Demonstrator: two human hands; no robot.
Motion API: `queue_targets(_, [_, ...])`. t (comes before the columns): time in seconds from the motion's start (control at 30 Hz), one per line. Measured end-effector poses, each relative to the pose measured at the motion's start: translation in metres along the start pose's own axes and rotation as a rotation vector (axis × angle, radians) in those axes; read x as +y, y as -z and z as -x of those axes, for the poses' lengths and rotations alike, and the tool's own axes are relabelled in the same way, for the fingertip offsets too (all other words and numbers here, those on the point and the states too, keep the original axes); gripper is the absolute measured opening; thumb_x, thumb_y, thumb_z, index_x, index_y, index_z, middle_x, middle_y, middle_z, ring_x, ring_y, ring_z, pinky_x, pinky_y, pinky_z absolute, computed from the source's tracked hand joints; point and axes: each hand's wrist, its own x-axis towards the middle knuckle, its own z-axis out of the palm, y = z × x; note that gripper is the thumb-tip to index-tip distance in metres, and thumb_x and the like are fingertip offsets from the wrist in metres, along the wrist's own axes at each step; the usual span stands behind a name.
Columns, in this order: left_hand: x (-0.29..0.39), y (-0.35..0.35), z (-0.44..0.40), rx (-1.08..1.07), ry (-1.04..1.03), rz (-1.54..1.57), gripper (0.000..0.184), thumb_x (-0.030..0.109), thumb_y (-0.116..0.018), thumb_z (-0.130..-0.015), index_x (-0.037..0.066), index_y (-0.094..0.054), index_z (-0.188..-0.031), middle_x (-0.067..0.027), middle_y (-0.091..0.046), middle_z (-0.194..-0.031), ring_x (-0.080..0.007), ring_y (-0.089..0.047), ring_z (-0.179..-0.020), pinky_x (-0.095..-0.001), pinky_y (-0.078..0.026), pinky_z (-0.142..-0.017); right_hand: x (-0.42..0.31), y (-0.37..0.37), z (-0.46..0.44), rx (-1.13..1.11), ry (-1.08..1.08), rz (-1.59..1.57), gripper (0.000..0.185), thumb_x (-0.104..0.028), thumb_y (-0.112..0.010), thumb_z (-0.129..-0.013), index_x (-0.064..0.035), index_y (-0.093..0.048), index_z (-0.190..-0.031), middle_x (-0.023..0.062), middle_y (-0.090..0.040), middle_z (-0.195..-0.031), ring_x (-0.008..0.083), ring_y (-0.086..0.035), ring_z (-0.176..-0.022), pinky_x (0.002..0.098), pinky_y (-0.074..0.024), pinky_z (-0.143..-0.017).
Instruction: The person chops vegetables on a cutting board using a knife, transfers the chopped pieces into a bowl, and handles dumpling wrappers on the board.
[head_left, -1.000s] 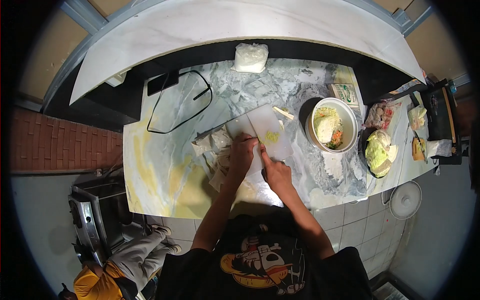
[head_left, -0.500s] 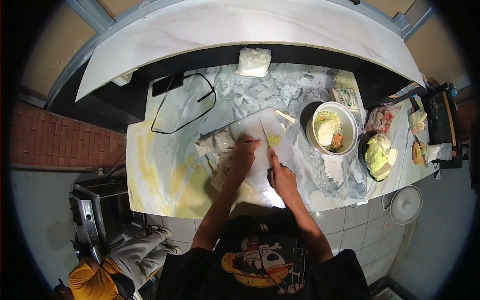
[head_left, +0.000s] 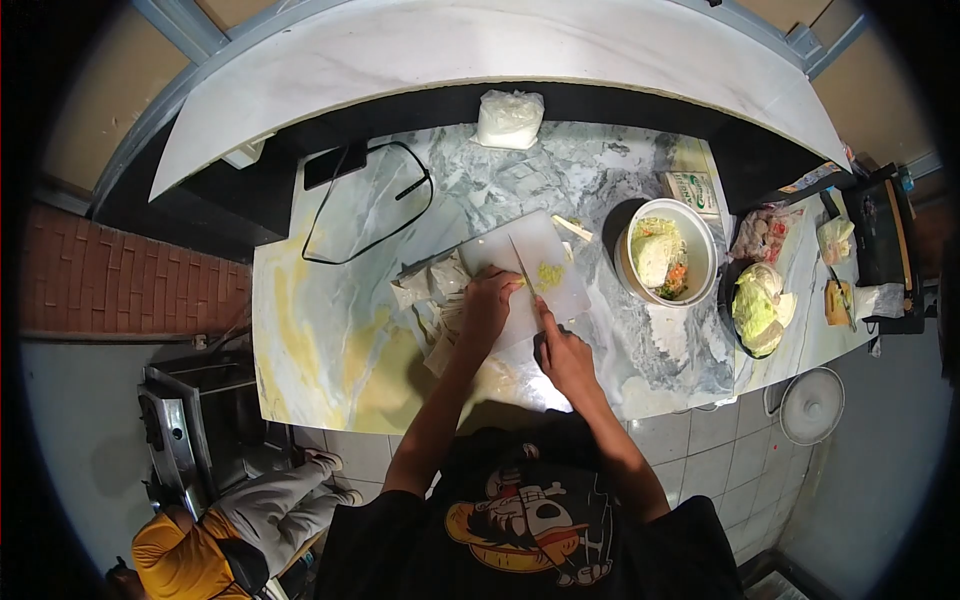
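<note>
My right hand (head_left: 564, 358) is closed around the handle of a knife (head_left: 522, 265), whose blade points away from me over the white cutting board (head_left: 500, 248). Just left of the blade, my left hand (head_left: 487, 303) is closed with its fingertips on a small pale-green vegetable piece (head_left: 519, 281); its kind is hard to make out. Chopped pale-green bits (head_left: 550, 276) lie right of the blade. Crumpled whitish wrapping (head_left: 435, 285) lies along the board's left edge, beside my left hand. A pale strip (head_left: 572, 228) rests at the board's upper right.
Right of the board stands a white tub (head_left: 640, 295) with cabbage and shredded vegetables. Beyond it, a cabbage (head_left: 760, 310) sits in a dark bowl. A bag of white powder (head_left: 509, 120) is at the back; a black strap (head_left: 380, 237) lies left. Another person (head_left: 215, 545) is at lower left.
The knife blade has shifted left, closer to my left fingertips. The chopped bits right of it look more spread out. Both hands keep their grip.
</note>
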Motion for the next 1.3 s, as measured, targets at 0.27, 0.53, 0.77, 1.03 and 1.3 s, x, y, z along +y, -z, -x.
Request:
queue_targets(0.27, [-0.001,-0.002,0.001,-0.006,0.003,-0.007,0.012,0.001,-0.067,-0.078,0.001,-0.069,-0.089,-0.0132,-0.063,-0.088,-0.0331,-0.061,-0.087,-0.0415,-0.049,-0.078,-0.001,-0.002,0.001,0.016,0.004,-0.029,0.074,-0.006,-0.057,-0.084,-0.017,-0.027,-0.15,0.0231,-0.063,-0.071,0.0429,-0.062,-0.065,0.0514,-0.0503,-0.063])
queue_targets(0.53, [-0.001,-0.002,0.001,-0.029,0.023,-0.034,0.012,0.001,-0.066,-0.079,0.002,-0.07,-0.09,-0.013,-0.064,-0.089,-0.0331,-0.061,-0.088,-0.0417,-0.049,-0.08,-0.002,-0.002,-0.001,-0.046,-0.002,0.056,0.075,-0.012,-0.059,-0.086,-0.0162,-0.024,-0.151,0.0212,-0.064,-0.075,0.0401,-0.063,-0.066,0.0499,-0.0517,-0.063])
queue_targets(0.77, [0.003,0.0,0.001,-0.048,0.053,-0.075,0.01,0.005,-0.064,-0.081,0.002,-0.071,-0.089,-0.0136,-0.066,-0.09,-0.034,-0.062,-0.087,-0.0432,-0.049,-0.079,0.001,-0.01,-0.006,-0.037,-0.017,0.097,0.072,-0.014,-0.058,-0.086,-0.0185,-0.027,-0.15,0.0238,-0.064,-0.072,0.0433,-0.063,-0.065,0.0528,-0.0519,-0.064])
queue_targets(1.03, [0.003,-0.001,0.001,-0.008,0.023,-0.051,0.01,0.006,-0.064,-0.082,0.003,-0.071,-0.088,-0.0141,-0.065,-0.087,-0.0345,-0.062,-0.085,-0.0435,-0.049,-0.078,-0.007,-0.003,-0.019,-0.087,-0.046,0.14,0.069,-0.012,-0.056,-0.087,-0.0192,-0.027,-0.149,0.0217,-0.065,-0.072,0.0435,-0.064,-0.068,0.0532,-0.0518,-0.065])
queue_targets(1.3, [0.002,-0.001,0.0,0.007,0.042,-0.025,0.011,0.002,-0.065,-0.079,0.003,-0.071,-0.088,-0.014,-0.064,-0.085,-0.034,-0.062,-0.085,-0.0419,-0.049,-0.077,0.001,-0.012,-0.015,-0.003,-0.021,0.109,0.069,-0.013,-0.057,-0.086,-0.0216,-0.029,-0.148,0.0245,-0.063,-0.069,0.0451,-0.062,-0.063,0.0547,-0.0506,-0.061])
